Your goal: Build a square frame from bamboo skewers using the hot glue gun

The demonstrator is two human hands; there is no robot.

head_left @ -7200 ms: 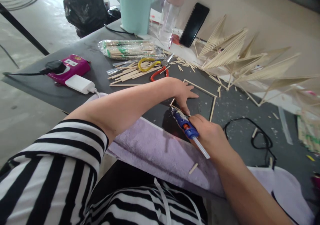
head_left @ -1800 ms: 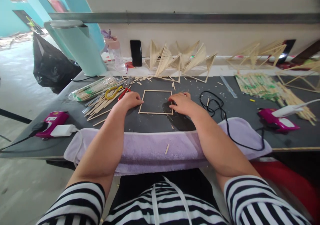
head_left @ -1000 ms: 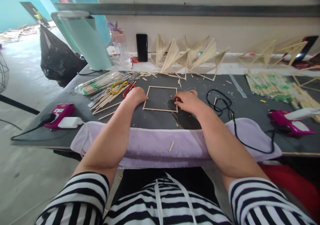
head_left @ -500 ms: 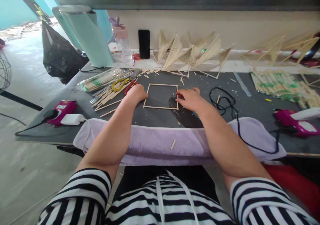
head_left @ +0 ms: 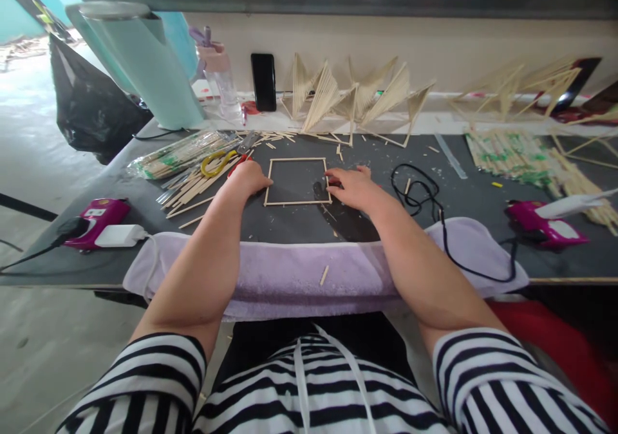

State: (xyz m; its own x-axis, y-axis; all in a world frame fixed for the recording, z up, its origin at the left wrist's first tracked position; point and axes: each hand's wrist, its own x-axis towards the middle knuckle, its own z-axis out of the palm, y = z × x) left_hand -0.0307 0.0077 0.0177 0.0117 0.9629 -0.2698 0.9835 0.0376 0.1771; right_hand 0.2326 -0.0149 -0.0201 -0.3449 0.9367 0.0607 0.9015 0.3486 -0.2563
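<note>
Hands (head_left: 246,180) on thin square stick frame (head_left: 296,201)

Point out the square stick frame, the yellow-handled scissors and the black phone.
square stick frame (head_left: 295,202): head view, on its near stick.
yellow-handled scissors (head_left: 212,163): head view, on the yellow handle loop.
black phone (head_left: 263,82): head view, mid-screen.

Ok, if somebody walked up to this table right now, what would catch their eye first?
Probably the square stick frame lying flat mid-table, with the left hand at its left edge and the right hand at its right edge. Behind it, fan-shaped stick structures stand in a row along the wall. A tall mint-green tumbler stands at the far left, and pink glue guns lie near both table ends.
</note>
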